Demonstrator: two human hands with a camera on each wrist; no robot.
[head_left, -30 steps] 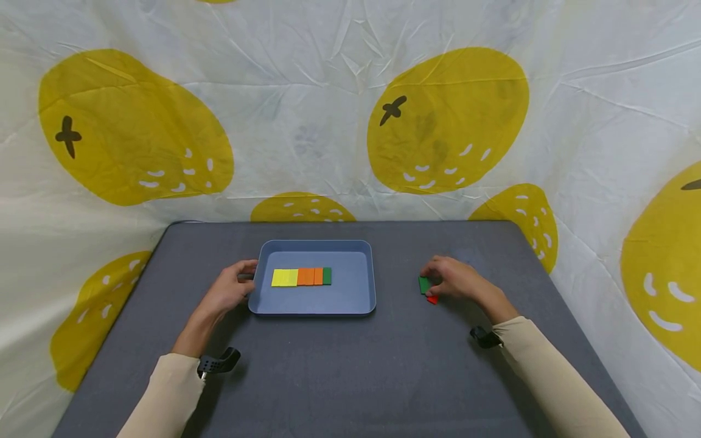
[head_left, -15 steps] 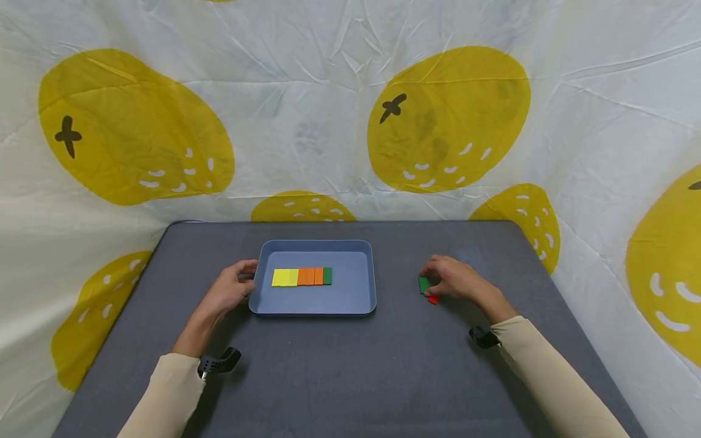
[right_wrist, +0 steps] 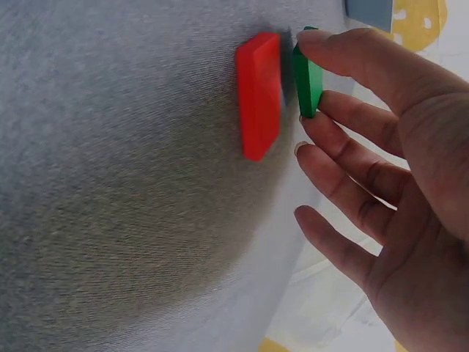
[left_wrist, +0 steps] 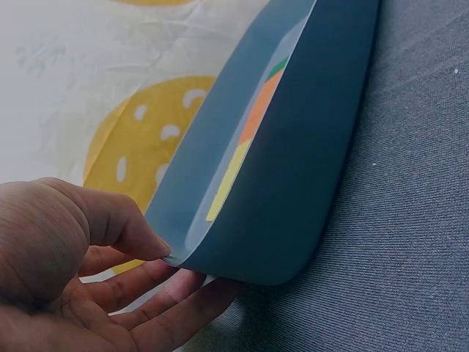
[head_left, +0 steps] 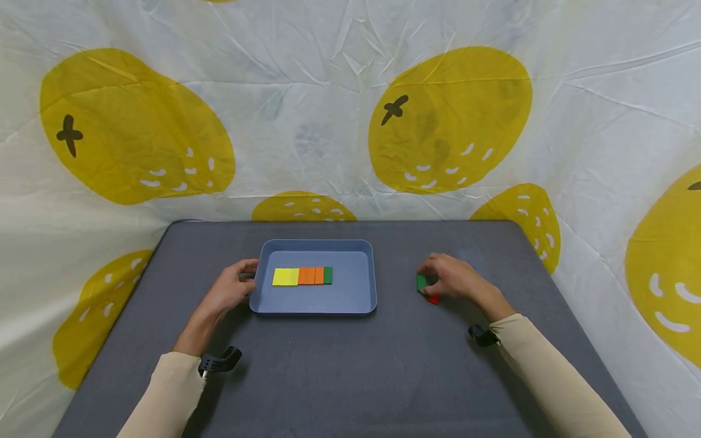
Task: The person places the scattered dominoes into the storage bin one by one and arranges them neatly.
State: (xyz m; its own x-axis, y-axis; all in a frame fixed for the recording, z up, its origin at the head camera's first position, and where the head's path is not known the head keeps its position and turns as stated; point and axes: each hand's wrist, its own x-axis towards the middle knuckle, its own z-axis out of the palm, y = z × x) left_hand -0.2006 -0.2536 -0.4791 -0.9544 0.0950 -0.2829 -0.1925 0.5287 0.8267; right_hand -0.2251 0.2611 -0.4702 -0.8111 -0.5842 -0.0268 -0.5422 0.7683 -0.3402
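My left hand (head_left: 226, 291) grips the left side of a blue tray (head_left: 350, 299); the left wrist view shows the thumb at its rim (left_wrist: 176, 258) and fingers against the outside. In the tray lies a row of flat tiles: yellow tiles (head_left: 286, 277) at left, orange tiles (head_left: 311, 276) in the middle, one green tile (head_left: 328, 275) at the right end. Right of the tray, my right hand (head_left: 453, 278) pinches another green tile (right_wrist: 309, 81) between thumb and fingertips, just off the table. A red tile (right_wrist: 260, 99) lies on the table beside it, partly hidden by the hand in the head view.
Everything stands on a dark grey cloth-covered table (head_left: 339, 377). A white curtain (head_left: 306, 140) with large yellow fruit prints hangs behind and around it. Table surface separates the tray from my right hand.
The green tile in my right hand has shifted slightly left and away from the red tile. My left hand and the tray have stayed in place.
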